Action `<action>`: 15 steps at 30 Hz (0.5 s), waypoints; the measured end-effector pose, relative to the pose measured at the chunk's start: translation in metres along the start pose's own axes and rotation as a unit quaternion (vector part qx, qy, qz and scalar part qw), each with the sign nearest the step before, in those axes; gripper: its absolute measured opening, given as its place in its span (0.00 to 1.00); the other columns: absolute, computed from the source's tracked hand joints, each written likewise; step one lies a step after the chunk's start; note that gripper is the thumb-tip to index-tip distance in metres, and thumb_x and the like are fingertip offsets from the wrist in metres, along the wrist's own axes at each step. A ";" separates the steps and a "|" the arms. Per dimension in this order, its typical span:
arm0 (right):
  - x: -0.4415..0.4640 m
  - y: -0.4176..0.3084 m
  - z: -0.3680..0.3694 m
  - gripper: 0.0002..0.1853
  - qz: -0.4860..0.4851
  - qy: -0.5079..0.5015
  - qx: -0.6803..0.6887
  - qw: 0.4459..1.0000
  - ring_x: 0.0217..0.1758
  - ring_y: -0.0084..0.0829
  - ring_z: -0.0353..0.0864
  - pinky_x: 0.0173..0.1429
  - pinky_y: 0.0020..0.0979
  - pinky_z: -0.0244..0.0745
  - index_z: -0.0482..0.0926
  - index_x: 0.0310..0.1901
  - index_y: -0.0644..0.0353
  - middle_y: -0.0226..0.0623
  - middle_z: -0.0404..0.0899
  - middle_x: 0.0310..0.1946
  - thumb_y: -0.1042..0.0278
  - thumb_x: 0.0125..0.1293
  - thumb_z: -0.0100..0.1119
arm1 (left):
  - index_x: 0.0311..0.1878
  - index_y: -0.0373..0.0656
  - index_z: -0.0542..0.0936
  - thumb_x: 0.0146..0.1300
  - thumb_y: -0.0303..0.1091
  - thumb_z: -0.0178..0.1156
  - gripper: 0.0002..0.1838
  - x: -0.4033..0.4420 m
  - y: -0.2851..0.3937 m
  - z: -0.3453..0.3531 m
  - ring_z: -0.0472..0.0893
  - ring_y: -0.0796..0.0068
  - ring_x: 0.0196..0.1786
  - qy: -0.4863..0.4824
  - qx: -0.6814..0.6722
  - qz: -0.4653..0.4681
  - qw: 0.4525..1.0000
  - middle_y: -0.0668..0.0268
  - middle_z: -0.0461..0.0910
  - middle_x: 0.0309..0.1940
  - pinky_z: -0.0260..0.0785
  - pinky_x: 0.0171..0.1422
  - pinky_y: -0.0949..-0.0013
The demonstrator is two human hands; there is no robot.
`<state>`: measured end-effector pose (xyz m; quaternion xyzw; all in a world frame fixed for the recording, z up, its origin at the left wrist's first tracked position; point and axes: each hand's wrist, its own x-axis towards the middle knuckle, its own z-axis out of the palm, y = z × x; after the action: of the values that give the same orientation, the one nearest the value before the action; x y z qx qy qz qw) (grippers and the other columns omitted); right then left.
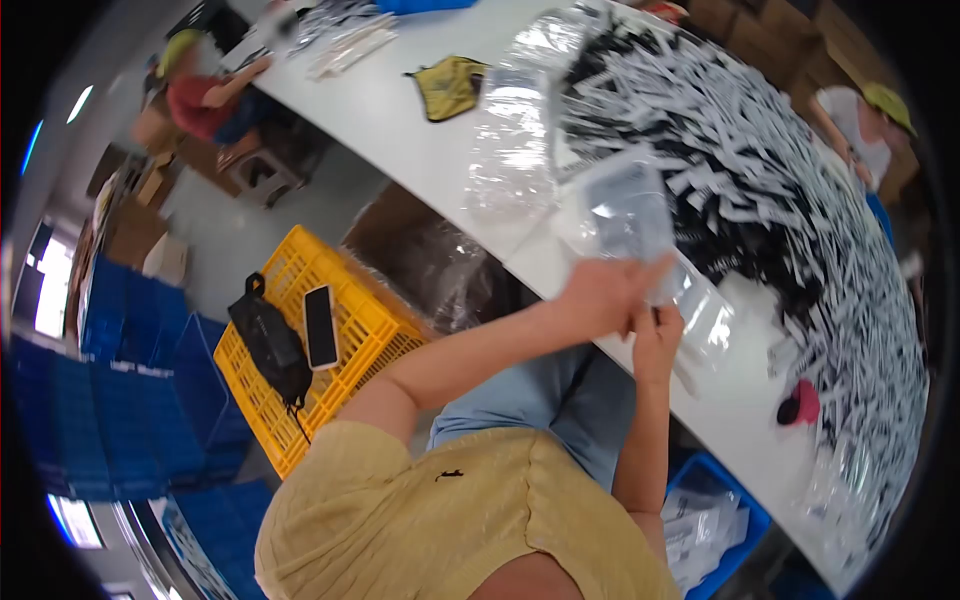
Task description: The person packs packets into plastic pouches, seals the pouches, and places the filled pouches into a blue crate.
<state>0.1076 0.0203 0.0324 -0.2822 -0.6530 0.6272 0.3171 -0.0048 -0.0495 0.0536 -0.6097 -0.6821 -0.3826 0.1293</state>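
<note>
Left hand: from where I stand, the left hand [606, 293] is bent over the near end of a clear plastic bag [625, 205], one finger stretched along it.
Right hand: the right hand [656, 345] meets it just below, fingertips drawn together, seemingly on the bag's near edge; how firmly each one pinches I can't tell.
Bag: right at the grip, its body spread away beyond the fingers, above the white table [400, 115].
Done so far: one bag is up between the hands, so I'd call this piece partway through. White packets [702, 525] sit in a blue bin [757, 522] below and right of the grip; they may be finished ones.
Left over: plenty, I'd judge. A broad heap of strips [740, 130] curves beyond and right of the grip, and more clear sleeves [510, 145] lie beyond and left.
Hidden: the fingers cover the bag's near end, and I can't see whether anything is inside.
Blurred: the strips' print, and the small pink thing [807, 402] right of the grip.
Cut off: the bin's lower part, at the bottom edge.
</note>
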 end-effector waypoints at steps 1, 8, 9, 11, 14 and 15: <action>-0.006 -0.009 0.010 0.08 -0.025 0.000 0.042 0.999 0.24 0.19 0.70 0.22 0.22 0.63 0.73 0.31 0.71 0.35 0.75 0.25 0.76 0.61 0.46 | 0.62 0.45 0.68 0.41 0.30 0.62 0.37 0.001 -0.006 0.000 0.76 0.66 0.23 -0.001 0.006 -0.038 0.999 0.67 0.71 0.21 0.68 0.25 0.62; 0.013 0.017 0.009 0.04 -0.147 0.118 -0.020 0.982 0.26 0.21 0.75 0.26 0.23 0.68 0.76 0.29 0.70 0.31 0.76 0.21 0.78 0.57 0.54 | 0.60 0.45 0.70 0.42 0.26 0.60 0.34 -0.004 0.016 0.000 0.76 0.68 0.23 -0.024 0.028 0.062 0.997 0.68 0.71 0.21 0.67 0.24 0.65; 0.011 0.017 0.010 0.04 -0.103 0.098 -0.003 0.990 0.27 0.21 0.75 0.27 0.23 0.68 0.76 0.30 0.70 0.31 0.76 0.21 0.78 0.57 0.54 | 0.60 0.45 0.70 0.42 0.25 0.59 0.34 -0.003 0.011 -0.002 0.76 0.68 0.23 -0.037 0.043 0.050 0.997 0.68 0.71 0.21 0.67 0.24 0.65; 0.009 0.012 0.011 0.04 -0.016 0.056 0.033 0.998 0.29 0.22 0.76 0.29 0.24 0.69 0.76 0.31 0.69 0.31 0.77 0.22 0.77 0.57 0.54 | 0.60 0.44 0.70 0.43 0.25 0.59 0.34 -0.003 0.009 0.000 0.76 0.68 0.23 -0.051 0.054 0.037 0.997 0.67 0.72 0.22 0.67 0.24 0.64; 0.011 0.017 0.007 0.06 -0.085 0.069 0.023 0.994 0.31 0.22 0.77 0.34 0.26 0.71 0.77 0.35 0.68 0.34 0.80 0.27 0.75 0.57 0.56 | 0.61 0.43 0.69 0.45 0.25 0.59 0.34 -0.007 0.017 0.002 0.76 0.66 0.24 -0.076 0.026 0.023 0.996 0.66 0.73 0.24 0.68 0.26 0.63; 0.010 0.016 0.005 0.07 -0.072 0.068 0.034 0.995 0.32 0.22 0.78 0.35 0.26 0.72 0.77 0.36 0.68 0.34 0.80 0.28 0.75 0.57 0.56 | 0.62 0.43 0.68 0.45 0.26 0.59 0.34 -0.007 0.022 -0.001 0.76 0.65 0.25 -0.095 0.008 0.009 0.995 0.65 0.73 0.25 0.68 0.26 0.63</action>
<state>0.0973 0.0258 0.0169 -0.2653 -0.6270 0.6040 0.4144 0.0165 -0.0567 0.0575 -0.6483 -0.6887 -0.3166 0.0723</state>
